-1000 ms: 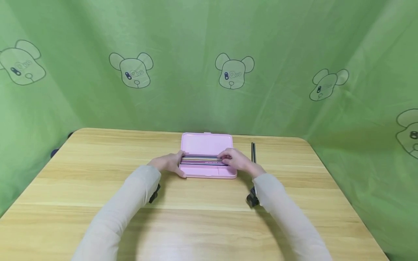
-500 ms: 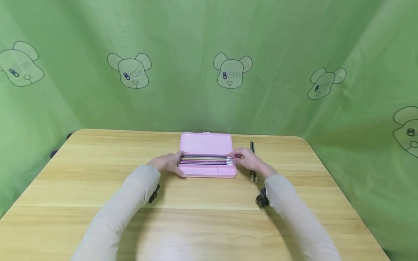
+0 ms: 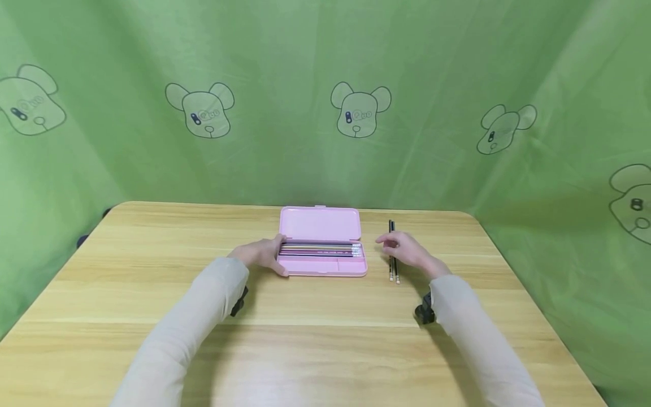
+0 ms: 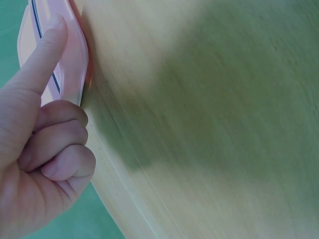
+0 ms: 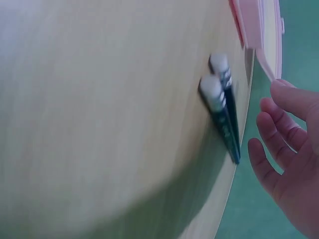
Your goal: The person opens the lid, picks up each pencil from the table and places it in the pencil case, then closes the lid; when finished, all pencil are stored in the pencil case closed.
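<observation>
A pink pencil case [image 3: 307,267] lies with its lid raised at the back of the table. Several striped pencils [image 3: 315,250] with white erasers lie side by side in its long rear compartment. My left hand [image 3: 258,252] grips the case's left end, thumb at the front and fingers toward the hinge; in the left wrist view the thumb lies across the case and the other fingers curl. To the right of the case, two dark pencils [image 5: 222,112] lie on the table, eraser ends toward me. Over them hovers my right hand [image 3: 407,250], fingers loosely bent, holding nothing.
The wooden table [image 3: 325,350] ends just behind the case. A green curtain [image 3: 285,164] with bear-head drawings hangs around the back and sides. The front section of the case has a small divider [image 3: 338,264].
My right hand has drawn away from the pencils in the case and moved right, over the two dark pencils. The left hand has stayed on the case's left end.
</observation>
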Demonstrator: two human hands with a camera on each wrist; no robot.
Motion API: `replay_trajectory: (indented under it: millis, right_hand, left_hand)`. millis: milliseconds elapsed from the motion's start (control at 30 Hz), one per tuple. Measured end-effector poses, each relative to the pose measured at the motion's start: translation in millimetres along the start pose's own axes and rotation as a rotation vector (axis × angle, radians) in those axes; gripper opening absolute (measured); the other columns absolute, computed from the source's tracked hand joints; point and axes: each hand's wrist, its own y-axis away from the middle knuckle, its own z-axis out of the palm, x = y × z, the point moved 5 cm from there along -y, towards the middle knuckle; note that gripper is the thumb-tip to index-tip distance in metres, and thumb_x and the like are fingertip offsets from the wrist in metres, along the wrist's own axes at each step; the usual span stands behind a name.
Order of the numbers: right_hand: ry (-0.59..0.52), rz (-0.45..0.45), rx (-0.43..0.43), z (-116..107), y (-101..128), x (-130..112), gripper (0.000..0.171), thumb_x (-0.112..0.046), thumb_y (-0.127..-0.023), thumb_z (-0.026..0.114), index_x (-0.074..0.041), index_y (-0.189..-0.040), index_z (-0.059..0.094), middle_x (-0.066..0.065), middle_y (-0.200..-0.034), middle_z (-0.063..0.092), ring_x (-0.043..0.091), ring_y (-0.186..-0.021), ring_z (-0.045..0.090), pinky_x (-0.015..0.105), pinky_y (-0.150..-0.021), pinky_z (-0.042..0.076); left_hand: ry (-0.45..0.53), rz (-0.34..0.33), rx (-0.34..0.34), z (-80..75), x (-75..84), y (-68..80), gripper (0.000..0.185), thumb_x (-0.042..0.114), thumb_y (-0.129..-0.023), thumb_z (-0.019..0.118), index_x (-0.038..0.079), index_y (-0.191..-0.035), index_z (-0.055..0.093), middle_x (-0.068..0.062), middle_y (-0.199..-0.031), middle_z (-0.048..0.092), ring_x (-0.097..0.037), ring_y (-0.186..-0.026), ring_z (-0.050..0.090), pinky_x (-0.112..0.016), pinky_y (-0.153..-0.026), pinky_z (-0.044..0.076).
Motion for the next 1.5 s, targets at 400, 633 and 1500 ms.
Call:
replay_trajectory:
  millis: [400, 633, 1500]
  right_hand:
    - [-0.013, 0.062, 0.015, -9.0, 12.0, 15.5, 0.032, 0.002, -0.083, 0.059, 0.011, -0.113, 0.055, 0.017, -0.089, 0.059, 0.027, -0.084, 0.054, 0.039, -0.078, 0.048]
    - [-0.032, 0.145, -0.021, -9.8, 16.3, 26.1, 0.038, -0.002, -0.083, 0.060, 0.008, -0.118, 0.052, 0.012, -0.084, 0.057, 0.019, -0.075, 0.051, 0.026, -0.066, 0.047]
    - [0.016, 0.368, -0.140, -11.4, 20.4, 36.7, 0.059, -0.006, -0.079, 0.065, 0.017, -0.126, 0.037, 0.026, -0.097, 0.058, 0.023, -0.077, 0.060, 0.035, -0.073, 0.052]
  left_hand:
    - [-0.016, -0.005, -0.012, -0.1, -1.6, -1.4, 0.094, 0.033, -0.072, 0.077, -0.001, -0.139, 0.019, -0.026, -0.131, 0.041, -0.036, -0.123, 0.040, -0.043, -0.107, 0.029]
    - [-0.011, 0.002, -0.009, -0.8, -1.3, -1.8, 0.095, 0.032, -0.072, 0.077, -0.002, -0.139, 0.018, -0.027, -0.131, 0.041, -0.037, -0.123, 0.039, -0.043, -0.107, 0.029]
    - [-0.004, -0.003, -0.006, 0.8, -2.0, -1.6, 0.094, 0.032, -0.072, 0.077, -0.001, -0.138, 0.019, -0.026, -0.131, 0.042, -0.036, -0.123, 0.039, -0.043, -0.107, 0.029]
